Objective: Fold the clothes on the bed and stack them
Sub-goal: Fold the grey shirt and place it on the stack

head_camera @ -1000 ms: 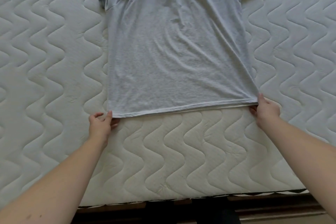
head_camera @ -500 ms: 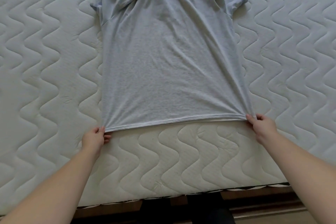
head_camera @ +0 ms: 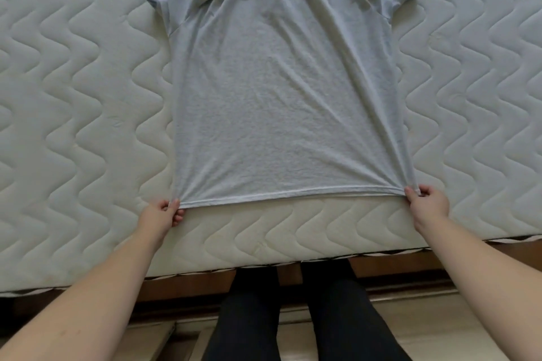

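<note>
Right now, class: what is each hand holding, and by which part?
Both hold the grey T-shirt by its bottom hem: the left hand pinches one hem corner, the right hand the other.

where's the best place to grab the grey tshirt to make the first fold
Probably the bottom hem corners, from the near edge of the mattress. The grey t-shirt lies flat with its hem nearest the person, and the left hand and right hand pinch those corners, pulling the hem taut.
</note>
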The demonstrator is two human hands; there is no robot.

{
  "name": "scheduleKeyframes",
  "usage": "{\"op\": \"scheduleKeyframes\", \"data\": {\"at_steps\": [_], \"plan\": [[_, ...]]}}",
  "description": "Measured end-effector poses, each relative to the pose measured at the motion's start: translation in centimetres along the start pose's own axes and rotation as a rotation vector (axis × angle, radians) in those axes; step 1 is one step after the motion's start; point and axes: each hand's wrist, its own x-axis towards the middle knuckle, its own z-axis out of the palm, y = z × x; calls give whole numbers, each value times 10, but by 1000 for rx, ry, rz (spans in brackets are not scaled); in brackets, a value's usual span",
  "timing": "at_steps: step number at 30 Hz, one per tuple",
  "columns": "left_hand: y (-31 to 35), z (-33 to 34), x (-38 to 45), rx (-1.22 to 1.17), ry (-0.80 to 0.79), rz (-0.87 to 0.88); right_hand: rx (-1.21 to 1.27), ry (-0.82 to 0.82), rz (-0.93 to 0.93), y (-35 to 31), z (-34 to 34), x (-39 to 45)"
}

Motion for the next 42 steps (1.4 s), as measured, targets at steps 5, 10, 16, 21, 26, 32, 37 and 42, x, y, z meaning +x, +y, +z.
{"op": "scheduleKeyframes", "data": {"at_steps": [5, 10, 16, 21, 26, 32, 37, 42], "plan": [[-4, -1, -2, -24, -6, -52, -34, -35, -46, 1, -1, -9], [-4, -5, 2, 170, 80, 7, -124, 20, -145, -19, -3, -22], [31, -2, -2, 291, 272, 223, -275, 139, -393, -86, 29, -54], [88, 13, 8, 384, 193, 489, -278, -12, -636, -152, 81, -74], [149, 20, 30, 355, 143, 611, -322, -172, -794, -219, 132, -82], [220, 10, 72, 377, 158, 687, -447, -312, -924, -296, 184, -83], [266, -1, 113, 421, 164, 713, -536, -373, -1001, -344, 222, -80], [325, -15, 153, 445, 214, 752, -689, -458, -1153, -383, 268, -79]]}}
